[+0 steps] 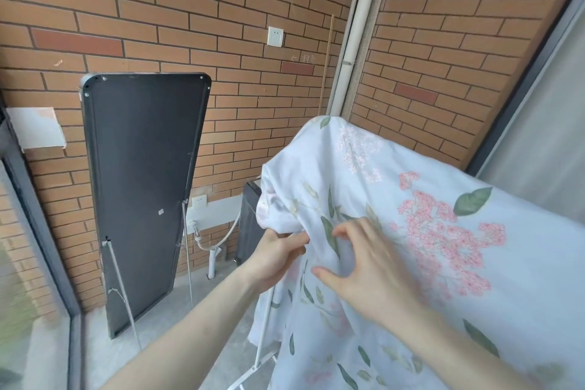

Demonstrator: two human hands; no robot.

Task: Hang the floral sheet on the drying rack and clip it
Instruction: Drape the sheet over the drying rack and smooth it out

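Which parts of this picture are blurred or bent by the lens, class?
Head view: the right hand is motion-blurred; the left hand is sharper; the sheet is soft at the lower right corner; the pipe and brick lines lean and curve from wide-angle distortion.

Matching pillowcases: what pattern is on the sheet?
Head view: sheet, white with pink flower clusters and green leaves.

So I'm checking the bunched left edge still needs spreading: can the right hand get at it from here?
Probably yes: the right hand hovers open over the white floral sheet, beside the bunched edge; nothing lies between.
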